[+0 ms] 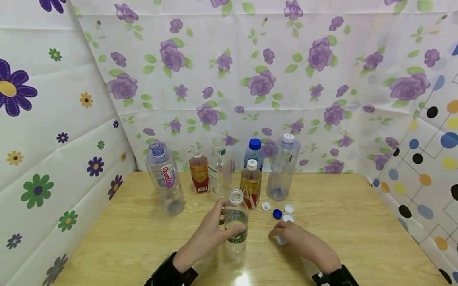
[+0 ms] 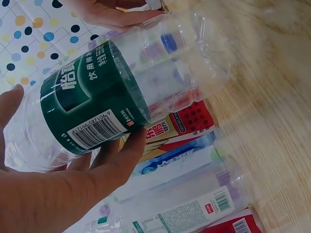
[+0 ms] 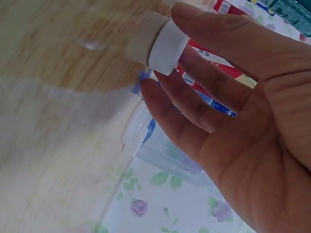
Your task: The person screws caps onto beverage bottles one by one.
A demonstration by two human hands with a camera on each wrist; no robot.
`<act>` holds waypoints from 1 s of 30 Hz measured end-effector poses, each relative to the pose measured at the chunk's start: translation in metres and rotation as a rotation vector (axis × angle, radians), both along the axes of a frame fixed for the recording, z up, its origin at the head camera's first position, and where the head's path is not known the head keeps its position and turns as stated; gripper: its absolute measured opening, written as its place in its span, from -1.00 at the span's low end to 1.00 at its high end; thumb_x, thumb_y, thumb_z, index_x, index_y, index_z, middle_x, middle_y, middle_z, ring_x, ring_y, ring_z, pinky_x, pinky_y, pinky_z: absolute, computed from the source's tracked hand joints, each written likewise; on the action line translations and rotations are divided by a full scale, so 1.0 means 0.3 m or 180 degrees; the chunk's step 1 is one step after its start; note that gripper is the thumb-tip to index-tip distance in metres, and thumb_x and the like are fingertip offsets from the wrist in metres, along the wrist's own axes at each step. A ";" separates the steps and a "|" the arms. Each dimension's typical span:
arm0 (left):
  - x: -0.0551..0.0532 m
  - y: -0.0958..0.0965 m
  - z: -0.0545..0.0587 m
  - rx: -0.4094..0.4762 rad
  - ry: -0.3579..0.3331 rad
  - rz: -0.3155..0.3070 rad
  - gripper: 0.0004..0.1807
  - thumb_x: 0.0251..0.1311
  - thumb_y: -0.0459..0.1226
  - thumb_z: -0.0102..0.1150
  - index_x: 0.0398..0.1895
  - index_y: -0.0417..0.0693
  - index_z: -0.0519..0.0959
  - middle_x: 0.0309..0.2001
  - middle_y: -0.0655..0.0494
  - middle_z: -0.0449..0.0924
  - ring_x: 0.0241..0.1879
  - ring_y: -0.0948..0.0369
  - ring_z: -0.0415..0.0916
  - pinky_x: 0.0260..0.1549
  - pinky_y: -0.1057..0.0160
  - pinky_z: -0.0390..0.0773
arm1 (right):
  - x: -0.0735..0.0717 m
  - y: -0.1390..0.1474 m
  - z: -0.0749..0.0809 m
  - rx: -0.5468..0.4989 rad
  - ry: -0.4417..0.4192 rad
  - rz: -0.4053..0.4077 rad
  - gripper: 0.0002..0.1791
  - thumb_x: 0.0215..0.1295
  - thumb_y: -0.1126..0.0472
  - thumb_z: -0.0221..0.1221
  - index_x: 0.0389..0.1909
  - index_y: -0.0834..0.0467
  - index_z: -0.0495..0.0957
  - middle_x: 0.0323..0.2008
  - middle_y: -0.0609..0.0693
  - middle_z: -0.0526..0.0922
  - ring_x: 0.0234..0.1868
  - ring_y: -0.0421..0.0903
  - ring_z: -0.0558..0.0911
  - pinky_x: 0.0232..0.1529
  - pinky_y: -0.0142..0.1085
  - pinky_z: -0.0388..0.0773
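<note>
My left hand (image 1: pixel 218 230) is wrapped around a clear plastic bottle (image 2: pixel 170 63) with a green label, its thumb across the front. In the head view the bottle stands upright on the table, its mouth uncapped. To its right, my right hand (image 1: pixel 300 240) is down at the tabletop, with a white bottle cap (image 3: pixel 167 47) between thumb and fingers. The cap is close against the wood. Just beyond that hand lie a blue cap (image 1: pixel 277 214) and several white caps (image 1: pixel 266 206).
Behind the hands stand a tall clear bottle (image 1: pixel 166 190), a red-labelled bottle (image 1: pixel 199 176), a clear bottle with a white label (image 1: pixel 223 174), a capped yellow-red bottle (image 1: pixel 251 184), a blue-capped bottle (image 1: pixel 254 153) and a large white-capped bottle (image 1: pixel 282 171). Patterned cloth (image 1: pixel 232 79) surrounds the table.
</note>
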State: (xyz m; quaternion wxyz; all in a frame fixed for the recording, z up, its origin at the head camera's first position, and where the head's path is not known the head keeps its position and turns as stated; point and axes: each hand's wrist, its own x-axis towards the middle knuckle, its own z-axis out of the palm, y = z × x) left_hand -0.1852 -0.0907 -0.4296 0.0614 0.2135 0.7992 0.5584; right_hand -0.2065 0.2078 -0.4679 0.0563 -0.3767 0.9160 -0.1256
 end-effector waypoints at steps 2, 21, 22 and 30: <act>0.000 0.000 -0.001 0.0003 0.0005 -0.0012 -0.18 0.25 0.06 0.37 0.45 0.07 0.20 0.33 -0.09 0.41 0.33 0.00 0.39 0.28 -0.06 0.51 | 0.000 0.000 -0.001 -0.0030 0.0034 -0.0008 -0.60 0.06 0.47 0.47 -0.08 0.08 0.70 -0.12 -0.02 0.58 -0.06 0.03 0.60 -0.11 -0.26 0.67; 0.001 -0.007 0.005 0.0114 -0.0128 -0.0169 -0.14 0.23 0.09 0.35 0.50 0.16 0.15 0.40 -0.05 0.34 0.32 0.04 0.43 0.31 0.05 0.47 | 0.018 -0.059 0.048 -0.0444 0.0606 0.0156 -0.73 0.23 0.31 0.42 -0.07 0.15 0.63 -0.13 -0.02 0.58 -0.11 -0.08 0.61 -0.19 -0.30 0.67; 0.002 -0.007 0.007 0.0120 -0.0124 -0.0174 -0.14 0.23 0.09 0.35 0.50 0.16 0.14 0.40 -0.04 0.34 0.32 0.05 0.43 0.31 0.08 0.48 | 0.021 -0.070 0.061 -0.0539 0.0706 0.0182 -0.73 0.24 0.29 0.42 -0.06 0.14 0.63 -0.11 -0.01 0.59 -0.10 -0.08 0.62 -0.20 -0.31 0.68; 0.030 -0.007 0.059 0.0141 -0.0094 -0.0160 -0.21 0.30 -0.16 0.37 0.49 0.04 0.16 0.37 -0.10 0.37 0.31 -0.04 0.44 0.29 0.07 0.50 | 0.085 -0.166 0.250 -0.1639 0.1144 0.0290 -0.63 0.35 0.20 0.35 0.15 0.01 0.58 0.05 -0.07 0.58 -0.14 -0.21 0.65 -0.17 -0.43 0.68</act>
